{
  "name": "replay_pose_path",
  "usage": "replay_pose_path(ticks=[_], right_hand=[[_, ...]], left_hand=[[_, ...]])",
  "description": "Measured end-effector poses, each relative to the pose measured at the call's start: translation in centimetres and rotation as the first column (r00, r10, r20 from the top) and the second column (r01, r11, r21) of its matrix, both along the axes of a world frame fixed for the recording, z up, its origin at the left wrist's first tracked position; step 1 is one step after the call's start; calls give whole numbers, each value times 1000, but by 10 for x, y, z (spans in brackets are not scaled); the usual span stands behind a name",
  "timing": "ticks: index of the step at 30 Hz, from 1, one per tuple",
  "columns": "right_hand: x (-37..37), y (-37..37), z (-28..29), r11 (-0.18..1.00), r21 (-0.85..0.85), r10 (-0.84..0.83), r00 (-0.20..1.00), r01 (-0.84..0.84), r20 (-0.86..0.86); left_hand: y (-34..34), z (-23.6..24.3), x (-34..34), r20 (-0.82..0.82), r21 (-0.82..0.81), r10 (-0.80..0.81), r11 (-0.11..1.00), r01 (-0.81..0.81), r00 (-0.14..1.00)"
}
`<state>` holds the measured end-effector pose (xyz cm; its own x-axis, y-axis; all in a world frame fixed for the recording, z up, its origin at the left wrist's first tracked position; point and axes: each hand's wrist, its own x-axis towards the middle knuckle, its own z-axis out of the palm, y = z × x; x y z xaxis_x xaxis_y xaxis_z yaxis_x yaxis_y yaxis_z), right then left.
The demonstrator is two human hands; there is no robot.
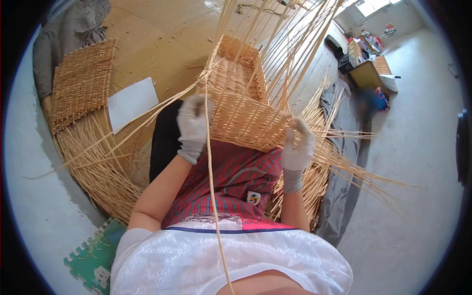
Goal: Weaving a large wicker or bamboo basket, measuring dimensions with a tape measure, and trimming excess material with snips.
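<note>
A half-woven rectangular wicker basket (250,123) rests on my lap, over a red and blue striped apron (231,184). Long pale strands (295,54) rise from its walls and fan out toward the far right. At the basket's near left corner is my left hand (193,123) in a light grey glove, its fingers closed on the edge and partly blurred. My right hand (299,147), gloved alike, is curled at the near right corner. One long loose strand (211,182) hangs from the left corner down across my front.
To the left lie a flat woven panel (83,81), a white sheet (132,104) and a heap of loose strands (101,167). Another bundle (314,184) lies at my right beside a grey cloth (337,211). A green foam mat (96,258) is at the lower left. Furniture (366,73) stands far right.
</note>
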<state>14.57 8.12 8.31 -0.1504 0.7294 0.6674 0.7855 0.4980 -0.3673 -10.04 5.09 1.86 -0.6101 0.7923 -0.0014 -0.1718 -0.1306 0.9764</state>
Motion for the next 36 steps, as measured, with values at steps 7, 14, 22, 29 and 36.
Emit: replay_pose_path(ticks=[7,14,22,29,36], right_hand=[[-117,-34,0,739,-204,658,753,-642,15],[-174,-55,12,770,-199,635,758,-606,150],[-186,-55,2,713,-5,701,713,-701,-2],[-184,-47,9,782,-105,623,778,-614,81],[-194,-40,28,878,-43,467,873,-477,-142]], left_hand=[[-6,-2,-64,-406,350,385,903,-249,829],[-11,-3,-44,-306,386,304,906,-175,902],[-12,-5,-57,-455,346,308,926,-153,835],[-12,-28,-36,197,339,57,933,-123,979],[22,-7,-40,32,345,-52,938,38,998]])
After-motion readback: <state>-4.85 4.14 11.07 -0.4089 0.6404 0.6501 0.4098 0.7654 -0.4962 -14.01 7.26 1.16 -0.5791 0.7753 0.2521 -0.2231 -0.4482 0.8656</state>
